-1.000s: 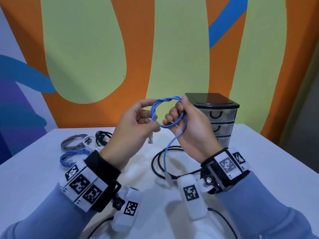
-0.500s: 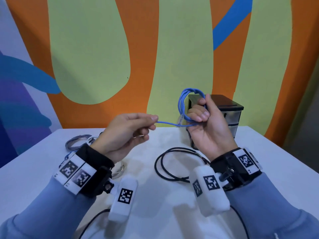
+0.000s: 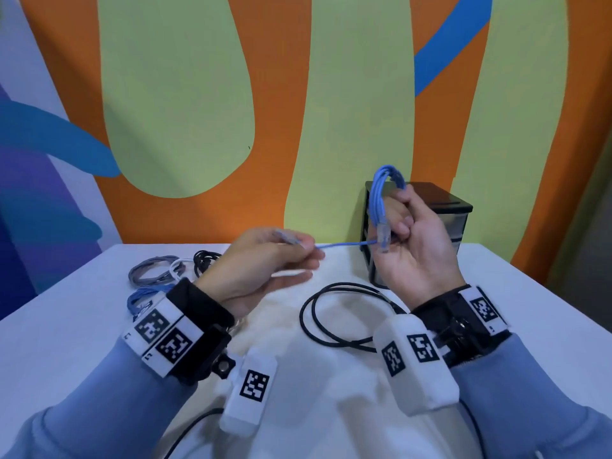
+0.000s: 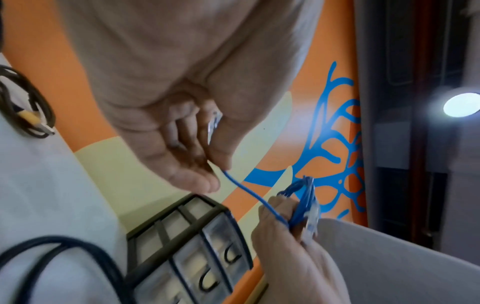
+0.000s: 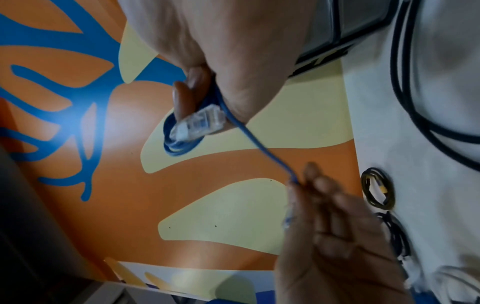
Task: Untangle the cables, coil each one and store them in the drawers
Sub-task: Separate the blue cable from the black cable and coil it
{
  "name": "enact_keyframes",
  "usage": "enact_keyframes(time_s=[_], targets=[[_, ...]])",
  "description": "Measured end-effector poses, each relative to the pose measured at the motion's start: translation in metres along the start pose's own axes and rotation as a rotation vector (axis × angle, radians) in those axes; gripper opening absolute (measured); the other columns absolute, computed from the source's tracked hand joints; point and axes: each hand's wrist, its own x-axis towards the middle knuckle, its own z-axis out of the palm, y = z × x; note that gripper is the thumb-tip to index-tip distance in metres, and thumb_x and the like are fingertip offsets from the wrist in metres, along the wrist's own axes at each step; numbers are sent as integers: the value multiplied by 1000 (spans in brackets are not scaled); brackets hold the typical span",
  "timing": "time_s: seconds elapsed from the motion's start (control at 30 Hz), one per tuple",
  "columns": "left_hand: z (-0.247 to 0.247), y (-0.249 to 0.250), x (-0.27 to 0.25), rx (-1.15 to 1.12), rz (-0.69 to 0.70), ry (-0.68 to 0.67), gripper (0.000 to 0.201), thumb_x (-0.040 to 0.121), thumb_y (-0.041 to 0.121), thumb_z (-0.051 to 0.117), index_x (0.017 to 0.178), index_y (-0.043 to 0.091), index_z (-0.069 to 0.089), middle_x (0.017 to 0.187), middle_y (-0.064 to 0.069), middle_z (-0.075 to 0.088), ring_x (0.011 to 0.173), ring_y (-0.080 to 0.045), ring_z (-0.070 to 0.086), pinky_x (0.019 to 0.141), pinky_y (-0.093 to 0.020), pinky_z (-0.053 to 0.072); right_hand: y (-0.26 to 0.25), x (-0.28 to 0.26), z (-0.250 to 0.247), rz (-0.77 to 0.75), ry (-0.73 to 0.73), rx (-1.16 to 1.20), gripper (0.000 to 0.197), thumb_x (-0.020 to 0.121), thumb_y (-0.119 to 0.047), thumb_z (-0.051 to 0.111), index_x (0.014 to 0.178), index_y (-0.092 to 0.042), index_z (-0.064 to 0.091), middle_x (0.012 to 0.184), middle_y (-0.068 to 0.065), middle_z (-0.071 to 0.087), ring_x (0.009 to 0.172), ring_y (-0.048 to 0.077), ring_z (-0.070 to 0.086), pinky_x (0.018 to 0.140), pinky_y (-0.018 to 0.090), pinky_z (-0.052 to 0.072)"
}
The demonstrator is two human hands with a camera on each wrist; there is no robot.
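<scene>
At centre right of the head view, the right hand grasps a coiled blue ethernet cable with a clear plug hanging from the loops, in front of the black drawer unit. The left hand at centre pinches the cable's other end, the strand stretched between them above the white table, where a black cable lies looped below the hands.

Tally, placed from the drawer unit: one unit, three drawers. Hands in front of it, two: left hand, right hand. One blue cable between them, two clear plugs. One loose black cable just before it. Far left of it, four coils: grey coil, white coil, black coil, blue coil
</scene>
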Motion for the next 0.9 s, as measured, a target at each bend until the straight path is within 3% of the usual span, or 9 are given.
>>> enact_keyframes(time_s=[0.1, 0.23, 0.37, 0.53, 0.6, 0.67, 0.77, 0.83, 0.9], targets=[[-2, 10, 1, -253, 163, 122, 8, 100, 2, 66, 108, 3, 67, 95, -15, 79, 73, -12, 73, 67, -18, 60, 15, 4, 0, -40, 61, -349, 37, 112, -33, 44, 79, -17, 48, 58, -7, 20, 42, 7, 21, 38, 18, 28], [6, 9, -3, -315, 303, 87, 27, 91, 7, 74, 114, 2, 62, 96, -15, 78, 72, -11, 69, 70, -15, 58, 33, 6, -1, -256, 136, -771, 37, 113, -33, 43, 79, -17, 45, 60, -5, 18, 47, 9, 15, 40, 20, 19], [13, 8, -8, -151, 427, 51, 23, 84, 8, 77, 105, -1, 73, 95, -15, 81, 73, -15, 70, 73, -20, 57, 37, 3, -3, -290, 160, -871, 37, 113, -34, 43, 79, -19, 43, 60, -5, 20, 48, 10, 15, 40, 20, 19], [13, 7, -11, 222, 604, 33, 18, 86, 1, 81, 103, 8, 83, 112, -12, 73, 106, -12, 68, 84, -26, 57, 40, -3, -2, -267, 125, -898, 39, 112, -26, 44, 78, -9, 51, 59, -4, 20, 48, 10, 15, 41, 20, 19], [12, 8, -12, 290, 582, 62, 18, 86, 3, 83, 101, 13, 85, 115, -10, 68, 106, -7, 66, 83, -20, 56, 42, -6, -1, -260, 104, -894, 39, 112, -21, 44, 75, -9, 51, 58, -4, 21, 46, 10, 16, 40, 21, 19], [11, 7, -12, 250, 484, 41, 16, 88, 1, 81, 100, 11, 84, 103, -6, 76, 92, -10, 72, 75, -14, 54, 46, -9, 0, -257, 70, -901, 40, 112, -23, 45, 72, -17, 43, 57, -4, 21, 45, 10, 15, 40, 21, 19], [14, 5, -14, 186, 414, 66, 14, 87, -2, 82, 95, 9, 80, 85, -11, 74, 74, -19, 70, 68, -24, 58, 52, -9, 0, -237, 51, -899, 41, 112, -24, 46, 72, -18, 41, 56, -6, 21, 45, 9, 14, 39, 20, 19], [17, 2, -10, 250, 439, 181, 25, 84, -1, 84, 96, 15, 69, 84, -16, 73, 67, -22, 66, 64, -35, 57, 53, -10, 1, -240, 57, -898, 41, 112, -28, 45, 73, -17, 40, 55, -7, 21, 45, 9, 14, 39, 20, 19], [18, -1, -6, 412, 453, 316, 38, 82, 10, 81, 104, 26, 53, 83, -9, 74, 65, -25, 68, 67, -44, 57, 53, -11, 2, -264, 46, -909, 42, 112, -29, 47, 72, -16, 39, 55, -7, 20, 46, 10, 15, 41, 21, 19]])
